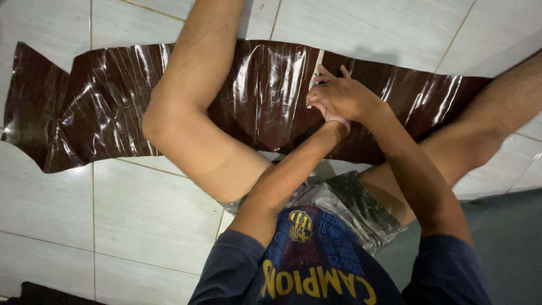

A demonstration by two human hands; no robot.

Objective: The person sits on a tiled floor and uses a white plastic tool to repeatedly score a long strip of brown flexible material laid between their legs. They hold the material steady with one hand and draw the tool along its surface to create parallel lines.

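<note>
White floor tiles (pixel 141 214) carry everything, and the person sits on them with legs spread, so the work lies flat between the knees within easy reach. Nearest the camera is a dark blue shirt (pixel 316 277) and grey patterned shorts (pixel 344 203). Both arms reach forward and meet over the far middle of a long, glossy brown sheet (pixel 101 107), which runs across the floor under the left leg (pixel 192 107). The right hand (pixel 344 96) lies on top, fingers curled near a pale strip (pixel 316 68) on the sheet; the left hand (pixel 317 107) sits mostly hidden beneath it, its grip impossible to tell.
</note>
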